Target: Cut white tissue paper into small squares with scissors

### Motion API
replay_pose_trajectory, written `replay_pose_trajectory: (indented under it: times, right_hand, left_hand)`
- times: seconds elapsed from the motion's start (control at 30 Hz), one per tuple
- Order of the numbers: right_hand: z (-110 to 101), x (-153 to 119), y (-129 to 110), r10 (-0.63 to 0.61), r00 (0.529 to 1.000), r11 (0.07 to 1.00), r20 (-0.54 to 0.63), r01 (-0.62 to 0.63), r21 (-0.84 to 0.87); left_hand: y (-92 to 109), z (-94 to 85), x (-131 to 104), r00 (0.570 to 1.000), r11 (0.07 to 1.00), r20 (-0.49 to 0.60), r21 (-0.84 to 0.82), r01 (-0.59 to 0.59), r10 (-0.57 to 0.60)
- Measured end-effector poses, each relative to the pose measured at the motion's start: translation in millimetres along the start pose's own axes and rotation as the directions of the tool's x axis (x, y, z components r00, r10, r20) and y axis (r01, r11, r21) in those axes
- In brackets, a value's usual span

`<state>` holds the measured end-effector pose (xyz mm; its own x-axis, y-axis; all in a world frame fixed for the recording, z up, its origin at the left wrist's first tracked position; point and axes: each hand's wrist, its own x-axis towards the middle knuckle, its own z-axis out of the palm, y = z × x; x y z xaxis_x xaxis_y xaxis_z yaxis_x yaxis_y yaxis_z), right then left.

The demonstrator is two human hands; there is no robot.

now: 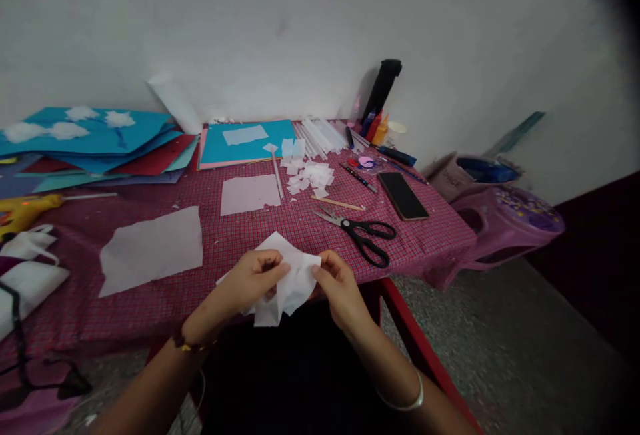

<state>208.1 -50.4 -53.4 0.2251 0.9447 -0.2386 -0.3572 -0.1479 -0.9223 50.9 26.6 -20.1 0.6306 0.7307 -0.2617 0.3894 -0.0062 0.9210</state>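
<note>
A crumpled sheet of thin white paper [286,275] is held over the near table edge, between both hands. My left hand [255,278] pinches its left part between thumb and fingers. At its right edge, my right hand [340,288] pinches a corner the same way. Black-handled scissors [357,228] lie with blades parted to the right of the paper. Beyond the hands sits a pile of small white paper squares [313,176]. Flat white sheets lie on the cloth, a large one [155,245] to the left and a smaller one [250,195] ahead.
A checked red cloth [210,188] covers the table. Blue card sheets [90,135] with white tufts stand back left, near a yellow glue gun [30,211]. A phone [403,195], a pen [359,177] and paint bottles [375,128] are at right. A pink stool [505,221] stands beyond.
</note>
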Motion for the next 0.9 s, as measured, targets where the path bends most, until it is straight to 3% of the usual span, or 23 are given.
replay_pose_trajectory:
  times: [0.13, 0.3, 0.47, 0.7, 0.9]
  right_hand:
    - [-3.6, 1.0, -4.2, -0.039, 0.995, 0.979, 0.097, 0.058, -0.195]
    - [-3.5, -4.4, -6.0, -0.052, 0.989, 0.908, 0.139, 0.104, -0.406]
    - [-4.9, -9.8, -6.9, -0.075, 0.98, 0.891, 0.185, 0.149, -0.428]
    - [-9.3, -5.6, -5.4, -0.074, 0.992, 0.933, 0.102, 0.105, -0.344]
    - [-14.0, -5.4, -7.5, -0.103, 0.99, 0.872, 0.091, 0.134, -0.472]
  left_hand:
    - [-1.2, 9.0, -8.9, 0.999, 0.997, 0.027, 0.064, -0.032, 0.03]
    - [0.1, 18.4, -17.9, 0.991, 0.951, -0.049, 0.29, -0.108, 0.127]
    - [3.6, 24.0, -23.0, 0.981, 0.918, -0.049, 0.364, -0.157, 0.188]
    - [-0.8, 19.9, -21.0, 0.968, 0.897, -0.145, 0.424, -0.129, 0.207]
    - [8.5, 9.4, -28.6, 0.96, 0.895, -0.152, 0.419, -0.152, 0.234]
